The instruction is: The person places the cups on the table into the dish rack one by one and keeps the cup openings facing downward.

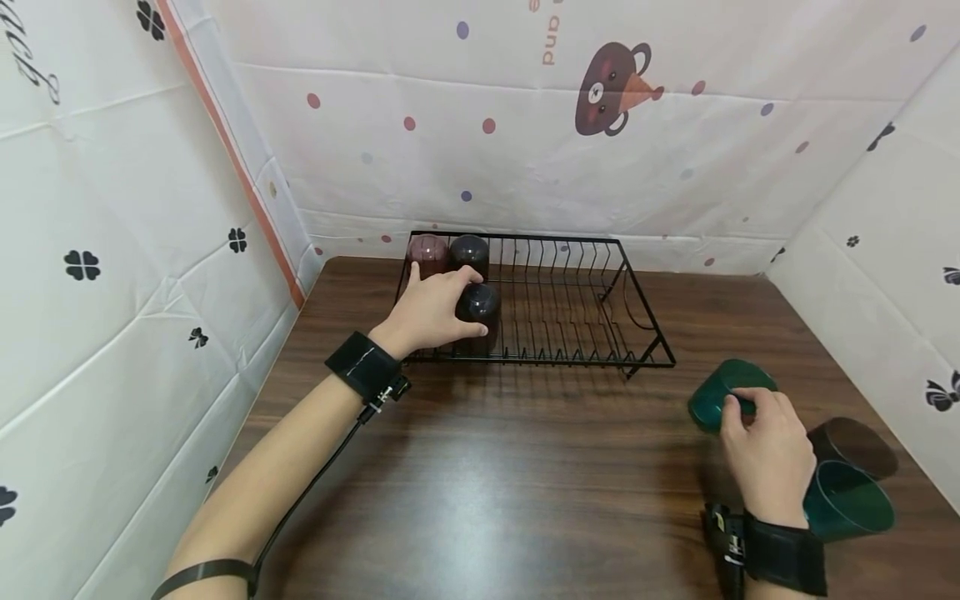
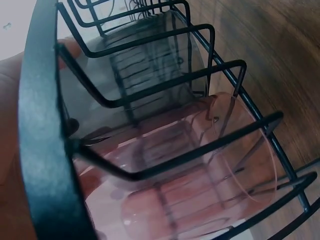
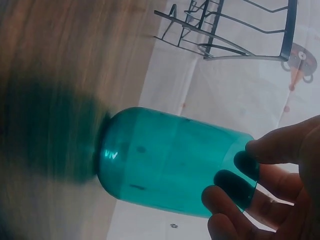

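Observation:
My left hand [image 1: 429,310] reaches over the left end of a black wire dish rack [image 1: 570,363], thumb and fingers spread round a dark grey cup [image 1: 480,305] that stands upside down there. Behind that hand, a purple-pink cup [image 1: 429,248] and another dark cup [image 1: 469,252] stand upside down. In the left wrist view, a pink cup [image 2: 200,175] and a grey cup [image 2: 145,70] show through the wires. At the right, my right hand [image 1: 771,454] pinches the rim of a green cup [image 3: 170,160], its thumb outside and fingertips inside.
Beside my right wrist, a brown cup [image 1: 855,446] and a second green cup [image 1: 847,504] stand mouth up on the wooden table [image 1: 480,467]. Printed white sheets [image 1: 525,167] wall in the back and both sides. A cable [image 1: 307,492] runs along my left forearm.

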Demonstrator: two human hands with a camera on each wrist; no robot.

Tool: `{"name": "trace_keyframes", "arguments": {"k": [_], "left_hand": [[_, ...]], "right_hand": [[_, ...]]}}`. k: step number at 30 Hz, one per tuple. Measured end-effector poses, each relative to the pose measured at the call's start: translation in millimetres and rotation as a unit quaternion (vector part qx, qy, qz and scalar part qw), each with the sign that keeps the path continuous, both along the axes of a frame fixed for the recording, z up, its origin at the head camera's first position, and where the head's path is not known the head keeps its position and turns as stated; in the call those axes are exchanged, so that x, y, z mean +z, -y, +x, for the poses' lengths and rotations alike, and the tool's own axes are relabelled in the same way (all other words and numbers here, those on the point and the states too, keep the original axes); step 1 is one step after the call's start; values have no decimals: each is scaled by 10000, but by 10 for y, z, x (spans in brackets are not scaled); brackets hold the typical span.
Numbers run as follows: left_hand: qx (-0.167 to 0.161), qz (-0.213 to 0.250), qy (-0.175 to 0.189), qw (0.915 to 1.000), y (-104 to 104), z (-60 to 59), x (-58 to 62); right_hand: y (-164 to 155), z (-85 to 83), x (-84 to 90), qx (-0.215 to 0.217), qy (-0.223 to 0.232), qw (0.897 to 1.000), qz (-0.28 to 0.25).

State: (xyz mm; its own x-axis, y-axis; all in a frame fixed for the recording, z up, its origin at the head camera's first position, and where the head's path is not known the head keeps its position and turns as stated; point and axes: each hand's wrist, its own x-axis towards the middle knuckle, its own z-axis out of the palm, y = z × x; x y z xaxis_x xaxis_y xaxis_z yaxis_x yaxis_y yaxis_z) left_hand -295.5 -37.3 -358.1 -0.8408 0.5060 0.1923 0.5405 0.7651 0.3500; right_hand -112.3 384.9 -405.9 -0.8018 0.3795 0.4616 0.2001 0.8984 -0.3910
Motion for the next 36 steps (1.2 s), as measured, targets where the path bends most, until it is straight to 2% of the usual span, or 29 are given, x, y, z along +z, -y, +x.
{"name": "trace_keyframes", "arguments": {"k": [5, 11, 15, 19, 22, 26, 31, 36], "left_hand": [[53, -69, -65, 9999, -5, 1, 3], [-37, 74, -221, 9997, -8, 46, 25], [-95, 243, -381, 9989, 1, 121, 77], [-214, 589, -497, 9968, 30, 247, 131], [-465, 1049, -639, 9913, 56, 367, 151], [-888, 1625, -845, 9791, 97, 539, 154], [-1208, 1996, -967, 9676, 162, 740, 152], [-1541, 2200, -776, 9601, 234, 891, 137]], "right_hand": [[-10, 6, 14, 16, 35, 10000, 37], [-14, 11, 5, 52, 49, 10000, 45], [-16, 12, -5, 65, 48, 10000, 59], [-19, 10, -10, 83, 71, 9999, 59], [-20, 12, -7, 85, 91, 9999, 51], [-13, 14, -3, 102, 104, 9999, 46], [23, 28, 2, 113, 84, 9999, 39], [94, 57, 3, 155, -45, 9998, 112]]}}
